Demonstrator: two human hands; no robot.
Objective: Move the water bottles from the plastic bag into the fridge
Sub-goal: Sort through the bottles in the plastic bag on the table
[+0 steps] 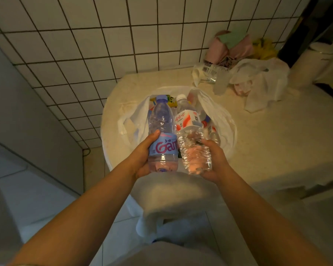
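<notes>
Two bottles are lifted: the left hand [142, 160] grips a clear blue-labelled plastic bottle [161, 131], the right hand [212, 160] a clear red-and-white-labelled one [190, 135]. Beyond both hands, the white plastic bag [215, 112] on the beige desk [277, 141] holds more; no fridge shows, so most work remains.

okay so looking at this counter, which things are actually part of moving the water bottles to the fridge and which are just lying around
Part of the job:
- blue-label bottle in the left hand
- red-and-white-label bottle in the right hand
- open plastic bag with more bottles inside

Just lying about:
- crumpled white bag
- empty clear bottle on its side
- pink wrapping by the tiled wall
</notes>
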